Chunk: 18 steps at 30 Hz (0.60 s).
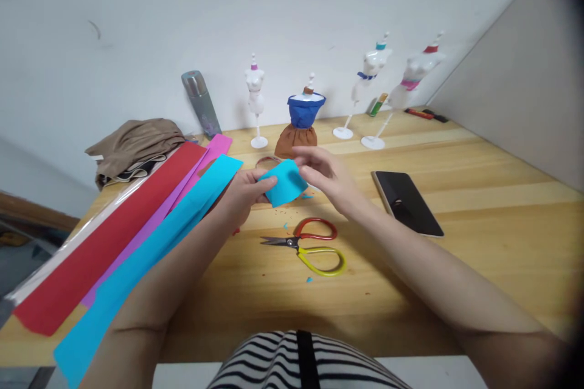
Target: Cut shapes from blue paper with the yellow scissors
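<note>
Before me: scissors (292, 243), centre; tablet (407, 202), right; paper strips (114, 237), left; mannequins (255, 94), behind; all on table (493, 194).

A gray flask (203, 106) stood beyond and left of the grip (267, 187), near crumpled brown cloth (139, 144); a dark-screened tablet (408, 203) lay to the grip's right.

So the head cam is looking forward and down from the wearer's viewpoint, with the striped top (260, 366) poking in at the bottom (kinda wide and bendy, btw). It's facing across the wooden table (493, 194) to the pale wall (150, 18), and it's sitting near the left hand (244, 194) and right hand (331, 179).
</note>
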{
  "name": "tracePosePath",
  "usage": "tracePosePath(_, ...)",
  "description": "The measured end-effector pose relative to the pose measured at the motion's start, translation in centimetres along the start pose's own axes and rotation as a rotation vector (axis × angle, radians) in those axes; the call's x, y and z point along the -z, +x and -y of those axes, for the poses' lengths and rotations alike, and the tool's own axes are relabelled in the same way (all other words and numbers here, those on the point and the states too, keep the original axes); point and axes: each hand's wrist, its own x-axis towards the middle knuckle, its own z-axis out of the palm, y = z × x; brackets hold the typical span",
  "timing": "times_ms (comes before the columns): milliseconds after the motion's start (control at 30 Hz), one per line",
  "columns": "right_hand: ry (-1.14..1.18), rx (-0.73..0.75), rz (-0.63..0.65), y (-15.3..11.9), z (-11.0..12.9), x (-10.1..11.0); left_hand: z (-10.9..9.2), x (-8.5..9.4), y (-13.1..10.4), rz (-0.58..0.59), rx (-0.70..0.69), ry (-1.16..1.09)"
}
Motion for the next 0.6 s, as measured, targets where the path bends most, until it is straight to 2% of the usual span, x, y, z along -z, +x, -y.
tracePosePath(67,0.202,-0.283,0.126,0.3,-0.1,-0.3,0.0,-0.1,0.0,0.002,0.006,0.047)
tracePosePath(100,0.274,-0.377,0.167,0.4,-0.1,-0.5,0.0,-0.2,0.0,0.001,0.007,0.067)
tracePosePath(167,0.369,-0.468,0.161,0.4,-0.1,-0.9,0.0,-0.4,0.0,-0.007,0.013,0.088)
tracePosePath(300,0.45,-0.462,0.004,0.3,0.2,-1.7,0.1,-0.7,-0.2,-0.047,0.056,0.084)
tracePosePath(500,0.378,-0.445,0.045,0.3,0.7,-1.5,0.4,0.2,0.9,-0.053,-0.001,0.213)
tracePosePath(600,0.378,-0.428,0.0,0.3,0.3,-1.6,0.0,0.9,1.2,-0.043,-0.025,0.229)
